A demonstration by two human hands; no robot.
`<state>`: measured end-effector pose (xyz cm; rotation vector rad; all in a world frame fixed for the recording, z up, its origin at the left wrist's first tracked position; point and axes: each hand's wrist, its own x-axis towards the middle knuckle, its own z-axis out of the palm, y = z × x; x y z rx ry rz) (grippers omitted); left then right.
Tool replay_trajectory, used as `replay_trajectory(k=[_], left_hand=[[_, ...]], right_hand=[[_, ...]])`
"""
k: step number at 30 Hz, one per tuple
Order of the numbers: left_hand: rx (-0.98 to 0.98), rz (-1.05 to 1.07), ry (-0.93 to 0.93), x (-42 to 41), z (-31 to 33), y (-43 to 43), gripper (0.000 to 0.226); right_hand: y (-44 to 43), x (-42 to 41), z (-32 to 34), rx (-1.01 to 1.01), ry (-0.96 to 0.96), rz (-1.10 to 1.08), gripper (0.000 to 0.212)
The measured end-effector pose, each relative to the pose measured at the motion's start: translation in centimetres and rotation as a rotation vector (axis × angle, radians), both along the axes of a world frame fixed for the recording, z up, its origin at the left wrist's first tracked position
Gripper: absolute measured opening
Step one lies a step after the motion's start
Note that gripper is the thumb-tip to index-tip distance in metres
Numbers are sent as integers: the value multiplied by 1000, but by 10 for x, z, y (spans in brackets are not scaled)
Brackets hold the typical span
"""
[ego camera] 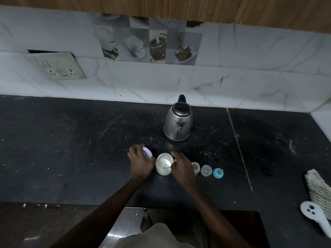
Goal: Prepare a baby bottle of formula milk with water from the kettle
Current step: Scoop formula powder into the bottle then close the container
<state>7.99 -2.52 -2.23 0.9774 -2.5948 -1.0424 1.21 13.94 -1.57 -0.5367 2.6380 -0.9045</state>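
An open jar of white formula powder (163, 166) stands on the black counter (71, 149), with a small scoop lying in the powder. My left hand (140, 163) holds the jar's white lid (147, 152) just left of the jar. My right hand (182, 168) rests against the jar's right side, fingers at its rim. To the right stand a baby bottle (195, 167), partly hidden by my right hand, a clear cap (206, 170) and a blue teat ring (218, 173). A steel kettle (178, 122) stands behind, its lid open.
A tiled wall with a socket plate (59, 66) rises behind the counter. A folded striped cloth (318, 187) and a white handled tool (315, 214) lie at the right edge. The counter's front edge runs just below my forearms.
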Motion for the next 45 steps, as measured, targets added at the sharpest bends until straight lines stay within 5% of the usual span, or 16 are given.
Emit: replay_trajectory(k=[8, 20, 29, 34, 45], left_hand=[[28, 63, 190, -8, 2, 12, 57], [12, -147, 261, 11, -7, 42, 62], [153, 198, 130, 15, -14, 33, 37], [-192, -61, -185, 34, -25, 10, 53], [-261, -107, -269, 19, -15, -1, 50]], right_hand=[[-5, 8, -5, -65, -78, -36, 67], [0, 9, -7, -97, -34, -28, 41], [0, 9, -4, -80, -75, -16, 56], [1, 11, -4, -69, -53, -3, 58], [3, 10, 1, -85, 68, 10, 56]])
